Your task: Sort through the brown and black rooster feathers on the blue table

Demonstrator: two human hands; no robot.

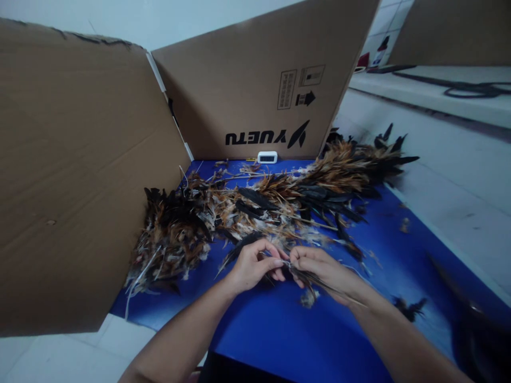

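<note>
My left hand (257, 264) and my right hand (323, 271) meet above the near part of the blue table. A small bunch of dark feathers (309, 277) is between them, its thin shafts running back under my right wrist. My right fingers are closed around this bunch. My left thumb and forefinger pinch its pale end; the exact contact is partly hidden by the fingers. Just below my right hand is a fluffy grey-white tuft (309, 299). Behind both hands spreads a large heap of brown, black and white feathers (279, 205).
Cardboard panels stand at the left (67, 175) and back (239, 80) of the blue table (255, 330). A small white digital display (267, 157) sits by the back panel. More feathers (171, 239) pile up at left, and a dark blurred shape (479, 330) is at lower right.
</note>
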